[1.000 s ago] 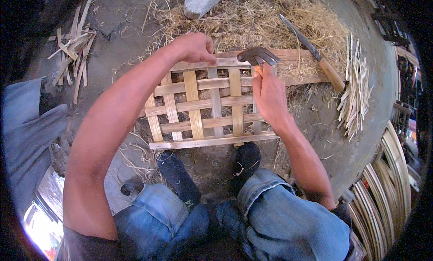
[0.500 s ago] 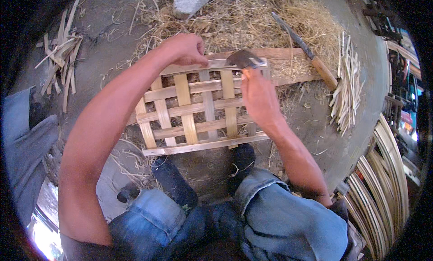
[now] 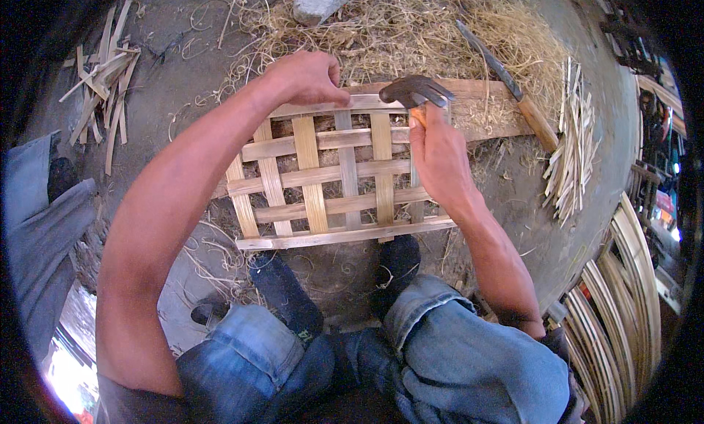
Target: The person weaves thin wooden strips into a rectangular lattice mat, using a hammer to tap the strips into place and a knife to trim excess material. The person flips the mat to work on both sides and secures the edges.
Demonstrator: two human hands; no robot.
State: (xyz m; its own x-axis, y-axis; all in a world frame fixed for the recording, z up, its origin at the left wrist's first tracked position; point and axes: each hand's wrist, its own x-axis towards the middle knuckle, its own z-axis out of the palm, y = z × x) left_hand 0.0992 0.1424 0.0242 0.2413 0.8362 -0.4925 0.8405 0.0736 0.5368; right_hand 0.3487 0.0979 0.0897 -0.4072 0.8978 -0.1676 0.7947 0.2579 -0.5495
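A slatted panel (image 3: 317,178) of flat, pale bamboo-like strips woven in an open grid lies in front of my shins. My right hand (image 3: 443,160) grips a claw hammer (image 3: 416,92) by its orange handle. Its dark head is over the panel's far rail, near the right corner; I cannot tell whether it touches. At the middle of that rail, my left hand (image 3: 308,79) is closed with fingertips pinched together. Whatever they hold, if anything, is hidden. Under the panel's far side lies a wooden plank (image 3: 480,105), partly covered by the panel.
A long knife (image 3: 539,123) with a wooden handle lies on the right, beside a bundle of thin strips (image 3: 570,152). Fibrous shavings (image 3: 396,35) spread beyond the plank, with a grey stone (image 3: 323,2). Loose strips (image 3: 110,79) lie far left; long curved strips (image 3: 623,306) stand at right.
The hammer head was blurred by motion and now shows sharply, turned a little with its claw to the right. The view has shifted slightly. My left hand stays at the far rail.
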